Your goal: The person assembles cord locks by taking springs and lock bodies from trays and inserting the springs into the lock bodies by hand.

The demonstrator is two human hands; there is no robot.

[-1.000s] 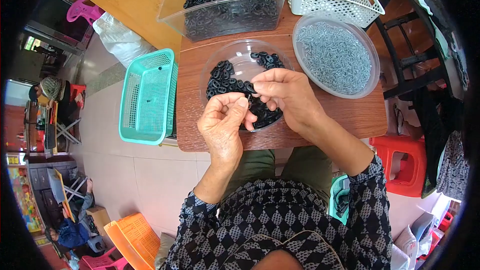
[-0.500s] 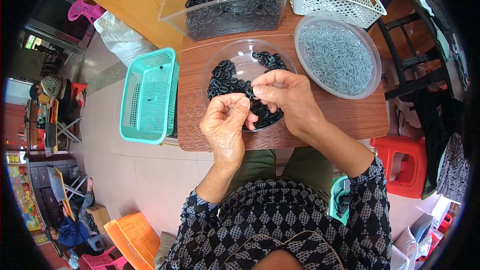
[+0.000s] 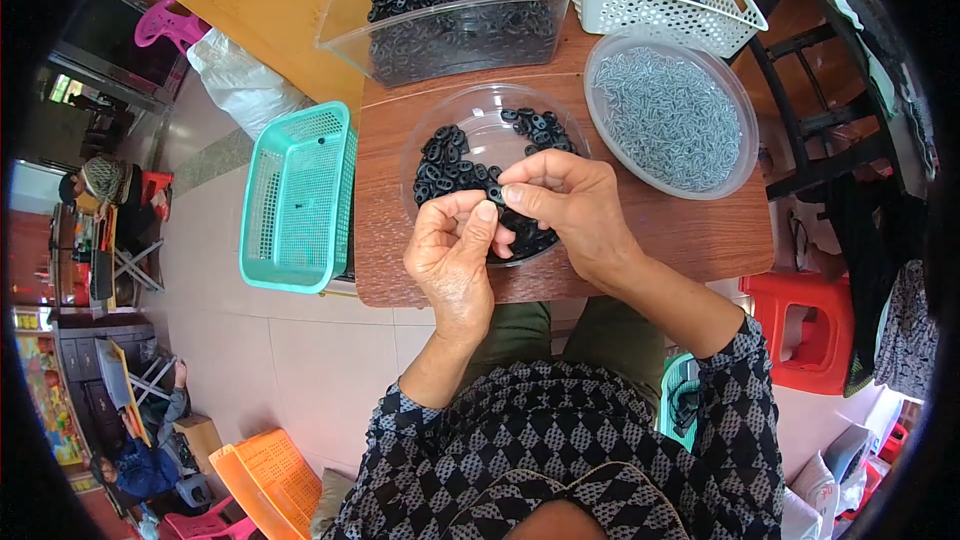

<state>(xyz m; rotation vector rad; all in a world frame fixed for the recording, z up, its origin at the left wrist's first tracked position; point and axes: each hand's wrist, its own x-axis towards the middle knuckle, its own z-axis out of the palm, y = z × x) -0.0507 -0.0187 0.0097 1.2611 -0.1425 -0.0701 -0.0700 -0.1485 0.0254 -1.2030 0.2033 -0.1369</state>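
Note:
Over a round clear bowl, my two hands meet fingertip to fingertip. A small black oval piece with holes shows between them. My left hand pinches it with thumb and forefinger. My right hand is closed too, its thumb and forefinger pressed together at the piece's right side; whatever sits between those tips is hidden. Many similar black pieces lie heaped in the bowl, partly covered by my hands. To the right stands a round plastic tub full of small silvery screws.
A clear bin of black pieces stands at the table's far side, beside a white perforated basket. Left of the wooden table is a turquoise basket. A red stool stands at right. Other people sit far left.
My hands stay together over the bowl with only slight finger shifts. The black piece between the fingertips shows more plainly now. The whole view has moved slightly.

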